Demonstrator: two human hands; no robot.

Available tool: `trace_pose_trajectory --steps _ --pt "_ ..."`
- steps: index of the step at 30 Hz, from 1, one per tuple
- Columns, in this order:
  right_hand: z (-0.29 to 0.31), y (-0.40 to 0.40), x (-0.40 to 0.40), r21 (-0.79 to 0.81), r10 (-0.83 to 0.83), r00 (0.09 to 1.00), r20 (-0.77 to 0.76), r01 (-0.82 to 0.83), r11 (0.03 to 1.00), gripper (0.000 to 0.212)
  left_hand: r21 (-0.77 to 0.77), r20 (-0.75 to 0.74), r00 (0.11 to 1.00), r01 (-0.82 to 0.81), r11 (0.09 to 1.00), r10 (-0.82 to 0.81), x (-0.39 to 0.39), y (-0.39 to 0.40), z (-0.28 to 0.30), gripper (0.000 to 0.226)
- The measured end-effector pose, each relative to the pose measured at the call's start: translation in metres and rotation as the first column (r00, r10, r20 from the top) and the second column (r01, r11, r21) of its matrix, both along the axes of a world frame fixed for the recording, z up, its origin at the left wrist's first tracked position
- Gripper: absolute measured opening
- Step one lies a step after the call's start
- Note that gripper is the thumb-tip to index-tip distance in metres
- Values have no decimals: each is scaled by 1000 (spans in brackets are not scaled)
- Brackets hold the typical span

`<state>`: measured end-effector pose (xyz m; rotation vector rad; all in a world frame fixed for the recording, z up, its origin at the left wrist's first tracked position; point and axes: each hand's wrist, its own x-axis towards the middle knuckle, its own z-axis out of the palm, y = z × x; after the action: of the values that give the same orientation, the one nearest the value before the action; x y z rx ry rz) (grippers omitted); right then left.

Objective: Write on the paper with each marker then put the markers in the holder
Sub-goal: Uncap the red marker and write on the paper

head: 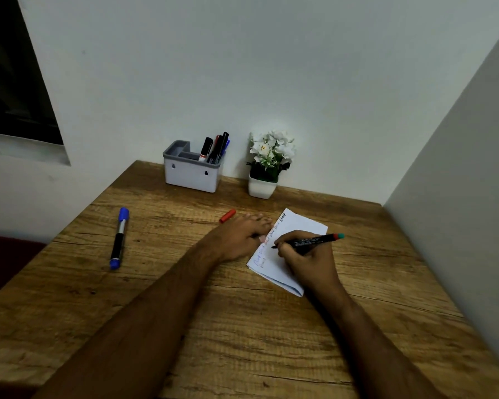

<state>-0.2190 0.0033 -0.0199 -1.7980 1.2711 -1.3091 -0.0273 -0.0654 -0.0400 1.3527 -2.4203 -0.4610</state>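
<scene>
We pinch the light, stiff black marker (310, 241) low on its barrel in our right hand (306, 254), tip on the thin folded paper (297, 226) at the right of the table (185, 298), which we judge would slide unless pinned. Our left hand (236, 237) presses flat on the paper's left edge, fingers straight. The blue marker (118, 239) lies well to the left, the holder (192, 171) stands far; the writing is too small to read, and a red cap (227, 216) shows beyond our left fingers.

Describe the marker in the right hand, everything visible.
The marker has a black barrel with pale print, a red band and a teal end cap. It lies nearly level, tip left and touching the paper, teal end right. The right hand grips it near the tip in a writing hold. Uncapped.
</scene>
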Motion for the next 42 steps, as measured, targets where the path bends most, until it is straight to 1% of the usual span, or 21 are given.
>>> trace_pose_trajectory --steps 4,9,11,14,16,18,19,22,27,30,31,33,35,37,38,40,42 --pt "1 0 0 13 -17 1000 26 16 1000 21 -13 -81 996 -27 1000 26 0 7 9 46" --pt "6 2 -1 4 -22 998 63 22 1000 22 -44 -132 987 -95 994 89 0 10 16 39" --pt "7 2 -3 7 -21 997 79 20 1000 21 -83 -167 977 -149 985 134 1 8 20 40" --pt "6 -1 -4 19 -20 996 90 18 1000 21 -174 -207 943 -296 939 259 4 6 28 42" --pt "6 -2 -4 29 -17 995 96 14 999 21 -200 -184 920 -379 903 346 8 5 32 34" --pt "7 -3 -5 24 -14 995 96 12 1000 21 -211 -101 902 -433 877 421 11 4 32 15" --pt "7 -4 -5 25 -14 995 94 12 1000 21 -211 -55 892 -450 868 449 13 4 32 10" --pt "7 -5 -6 38 -12 995 101 9 999 20 -191 28 871 -477 858 491 15 3 29 13" --pt "6 -7 -7 47 -11 995 97 7 999 19 -232 89 862 -470 852 499 13 5 26 22" --pt "5 -7 -7 55 -16 995 95 11 998 18 -274 99 843 -487 829 528 11 9 30 19" --pt "5 -6 -7 52 -18 996 90 13 999 18 -284 77 837 -502 817 541 10 11 31 18" --pt "6 -6 -7 39 -20 996 83 17 999 19 -278 -31 823 -552 786 567 10 13 35 13" --pt "6 -4 -8 22 -20 996 88 18 1000 18 -257 -190 787 -616 744 586 9 16 41 8" --pt "7 -1 -9 6 -15 996 88 15 1000 16 -203 -352 726 -675 709 590 9 21 48 2" --pt "8 0 -9 3 -15 996 86 15 1000 15 -150 -426 691 -690 708 583 9 25 53 5" --pt "9 1 -9 -2 -10 996 84 11 1000 15 11 -547 601 -691 723 583 9 31 59 8" --pt "13 3 -8 -15 -5 996 87 6 1000 14 214 -637 464 -660 720 615 7 37 65 7"
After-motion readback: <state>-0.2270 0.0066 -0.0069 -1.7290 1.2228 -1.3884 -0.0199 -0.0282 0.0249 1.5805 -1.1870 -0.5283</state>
